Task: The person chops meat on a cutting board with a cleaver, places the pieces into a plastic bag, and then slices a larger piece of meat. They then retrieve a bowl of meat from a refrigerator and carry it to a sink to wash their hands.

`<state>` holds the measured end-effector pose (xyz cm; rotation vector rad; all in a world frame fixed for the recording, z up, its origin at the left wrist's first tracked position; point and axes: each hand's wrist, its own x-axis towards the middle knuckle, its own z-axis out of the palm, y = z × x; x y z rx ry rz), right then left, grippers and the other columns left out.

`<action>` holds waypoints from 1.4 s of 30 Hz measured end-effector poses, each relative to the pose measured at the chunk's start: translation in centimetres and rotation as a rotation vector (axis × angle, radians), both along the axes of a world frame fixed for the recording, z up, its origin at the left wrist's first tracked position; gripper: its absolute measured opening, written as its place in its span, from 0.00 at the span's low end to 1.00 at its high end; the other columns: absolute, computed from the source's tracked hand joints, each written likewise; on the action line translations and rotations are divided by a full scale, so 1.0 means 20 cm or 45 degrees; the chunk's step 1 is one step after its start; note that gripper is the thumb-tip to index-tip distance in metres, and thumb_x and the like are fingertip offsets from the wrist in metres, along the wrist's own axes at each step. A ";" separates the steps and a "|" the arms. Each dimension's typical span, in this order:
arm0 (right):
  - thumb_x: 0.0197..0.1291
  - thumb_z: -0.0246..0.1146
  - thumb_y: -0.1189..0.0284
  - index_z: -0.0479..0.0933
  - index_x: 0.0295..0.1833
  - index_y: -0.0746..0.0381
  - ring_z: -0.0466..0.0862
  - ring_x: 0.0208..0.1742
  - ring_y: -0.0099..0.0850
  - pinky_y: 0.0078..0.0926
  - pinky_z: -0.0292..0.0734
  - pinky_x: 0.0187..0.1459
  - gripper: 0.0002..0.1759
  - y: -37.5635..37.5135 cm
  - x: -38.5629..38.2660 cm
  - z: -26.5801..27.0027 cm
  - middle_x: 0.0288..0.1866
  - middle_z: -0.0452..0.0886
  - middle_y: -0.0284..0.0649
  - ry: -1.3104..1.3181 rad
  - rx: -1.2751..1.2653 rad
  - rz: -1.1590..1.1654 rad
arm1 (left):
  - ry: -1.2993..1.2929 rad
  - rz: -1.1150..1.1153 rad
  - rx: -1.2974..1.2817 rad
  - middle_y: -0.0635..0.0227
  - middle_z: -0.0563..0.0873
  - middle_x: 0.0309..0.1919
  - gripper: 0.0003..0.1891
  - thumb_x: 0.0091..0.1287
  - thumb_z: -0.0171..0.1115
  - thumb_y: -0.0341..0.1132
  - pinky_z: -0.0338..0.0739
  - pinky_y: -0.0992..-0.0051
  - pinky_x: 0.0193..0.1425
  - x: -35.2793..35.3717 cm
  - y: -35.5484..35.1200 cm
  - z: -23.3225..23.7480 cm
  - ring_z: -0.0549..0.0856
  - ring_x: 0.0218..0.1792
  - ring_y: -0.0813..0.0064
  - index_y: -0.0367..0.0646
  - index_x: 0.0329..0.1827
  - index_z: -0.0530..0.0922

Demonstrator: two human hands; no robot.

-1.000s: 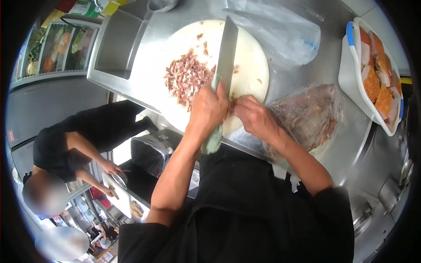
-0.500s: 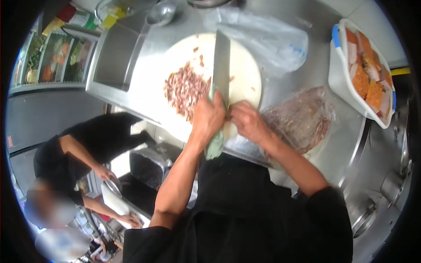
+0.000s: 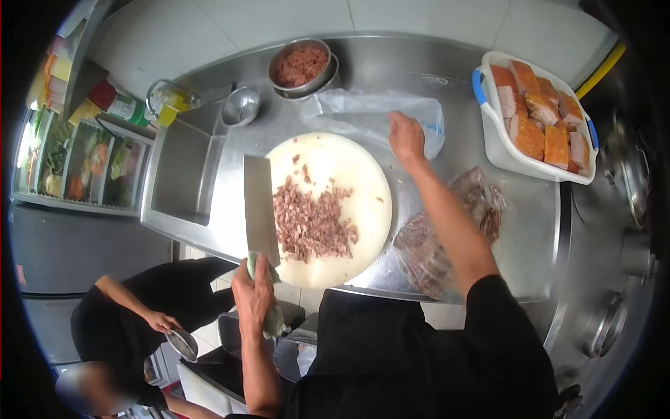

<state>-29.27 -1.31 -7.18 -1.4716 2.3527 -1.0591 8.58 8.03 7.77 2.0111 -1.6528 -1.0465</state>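
Note:
My left hand (image 3: 254,293) is closed round the cloth-wrapped handle of a cleaver (image 3: 260,209). A green cloth (image 3: 274,320) hangs below the grip. The broad blade points away from me over the left edge of a round white chopping board (image 3: 373,230). Chopped reddish-brown meat (image 3: 314,223) lies spread over the middle of the board. Beyond the board's right side, my right hand (image 3: 406,136) is over a clear plastic bag (image 3: 370,115), fingers curled together; whether they pinch the bag is hidden. Dark meat in clear plastic (image 3: 422,255) lies partly under my right forearm.
At the back stands a metal bowl of minced meat (image 3: 302,65), near a small metal bowl (image 3: 241,106). A sink (image 3: 185,164) is at left. A white tub (image 3: 495,143) of crisp-skinned meat blocks stands right. A co-worker (image 3: 132,307) bends at lower left, holding a metal dish.
My left hand has carried the cleaver from the board's middle to its left edge. My right hand has left the blade and reached forward to the plastic bag. The view has shifted.

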 end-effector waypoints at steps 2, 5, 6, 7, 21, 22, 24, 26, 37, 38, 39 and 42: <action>0.52 0.62 0.74 0.79 0.50 0.64 0.80 0.53 0.48 0.41 0.75 0.53 0.18 -0.03 -0.04 -0.02 0.48 0.82 0.49 -0.054 0.436 0.036 | -0.002 0.025 -0.021 0.58 0.80 0.20 0.22 0.70 0.56 0.48 0.73 0.67 0.29 0.03 0.04 -0.01 0.79 0.21 0.69 0.31 0.37 0.77; 0.51 0.64 0.67 0.80 0.50 0.65 0.80 0.55 0.49 0.39 0.76 0.55 0.20 0.00 0.00 -0.03 0.49 0.82 0.49 0.331 0.812 0.081 | -0.025 0.040 -0.083 0.59 0.79 0.18 0.22 0.70 0.56 0.48 0.73 0.67 0.28 0.12 0.06 -0.07 0.79 0.20 0.69 0.32 0.36 0.77; 0.51 0.65 0.66 0.81 0.49 0.66 0.80 0.55 0.49 0.38 0.76 0.56 0.21 -0.01 0.00 -0.01 0.50 0.82 0.50 0.226 0.945 0.165 | -0.054 0.030 -0.127 0.60 0.79 0.18 0.22 0.70 0.56 0.49 0.73 0.66 0.28 0.15 0.07 -0.10 0.79 0.20 0.69 0.32 0.36 0.77; 0.51 0.65 0.64 0.81 0.48 0.66 0.80 0.55 0.49 0.37 0.76 0.56 0.21 -0.01 -0.01 0.00 0.50 0.83 0.50 0.118 1.081 0.249 | -0.091 -0.003 -0.142 0.55 0.80 0.18 0.22 0.70 0.56 0.49 0.73 0.64 0.28 0.18 0.06 -0.12 0.81 0.20 0.64 0.32 0.36 0.77; 0.44 0.69 0.71 0.76 0.54 0.59 0.76 0.59 0.44 0.41 0.74 0.55 0.26 0.06 0.00 -0.03 0.57 0.77 0.43 0.326 0.451 0.068 | -0.498 -0.286 -0.329 0.38 0.80 0.23 0.17 0.67 0.58 0.44 0.74 0.47 0.37 0.34 -0.11 -0.14 0.80 0.31 0.35 0.37 0.33 0.73; 0.44 0.69 0.71 0.74 0.55 0.59 0.75 0.59 0.44 0.43 0.74 0.55 0.28 0.07 -0.02 -0.05 0.59 0.75 0.41 0.297 0.473 0.066 | -0.482 -0.281 -0.312 0.38 0.80 0.22 0.17 0.67 0.58 0.45 0.74 0.47 0.37 0.34 -0.12 -0.14 0.80 0.31 0.35 0.37 0.33 0.73; 0.44 0.70 0.70 0.75 0.52 0.60 0.76 0.57 0.44 0.41 0.74 0.54 0.26 0.07 -0.05 -0.07 0.57 0.76 0.42 0.342 0.481 0.077 | -0.457 -0.295 -0.308 0.38 0.80 0.22 0.17 0.67 0.58 0.45 0.74 0.47 0.37 0.35 -0.13 -0.16 0.80 0.31 0.35 0.36 0.33 0.73; 0.44 0.70 0.70 0.75 0.49 0.61 0.77 0.54 0.44 0.40 0.75 0.52 0.24 0.07 -0.08 -0.07 0.55 0.77 0.43 0.389 0.487 0.107 | -0.436 -0.292 -0.300 0.38 0.80 0.22 0.17 0.67 0.59 0.45 0.74 0.47 0.37 0.37 -0.13 -0.17 0.80 0.31 0.35 0.36 0.33 0.73; 0.48 0.58 0.80 0.70 0.51 0.55 0.82 0.48 0.36 0.29 0.74 0.39 0.21 0.40 -0.10 0.11 0.55 0.77 0.41 -1.695 -0.625 -0.143 | -0.640 -0.402 -0.453 0.45 0.82 0.21 0.16 0.66 0.60 0.45 0.76 0.51 0.30 0.38 -0.21 -0.23 0.83 0.26 0.43 0.40 0.34 0.71; 0.48 0.58 0.80 0.70 0.51 0.55 0.82 0.48 0.36 0.29 0.74 0.39 0.21 0.40 -0.08 0.11 0.55 0.77 0.41 -1.696 -0.625 -0.140 | -0.641 -0.400 -0.454 0.45 0.82 0.21 0.16 0.66 0.60 0.45 0.76 0.51 0.30 0.36 -0.23 -0.24 0.83 0.26 0.43 0.40 0.34 0.71; 0.47 0.57 0.81 0.69 0.51 0.55 0.82 0.45 0.36 0.28 0.73 0.37 0.22 0.41 -0.08 0.11 0.54 0.76 0.40 -1.624 -0.649 -0.232 | -0.655 -0.476 -0.554 0.47 0.82 0.21 0.16 0.66 0.61 0.46 0.77 0.54 0.28 0.33 -0.25 -0.26 0.83 0.24 0.47 0.41 0.34 0.71; 0.46 0.56 0.82 0.67 0.51 0.56 0.80 0.40 0.34 0.26 0.69 0.31 0.23 0.41 -0.10 0.08 0.48 0.75 0.39 -1.687 -0.696 -0.423 | -0.692 -0.626 -0.769 0.55 0.83 0.19 0.19 0.63 0.65 0.49 0.77 0.62 0.22 0.23 -0.29 -0.34 0.84 0.19 0.56 0.42 0.34 0.71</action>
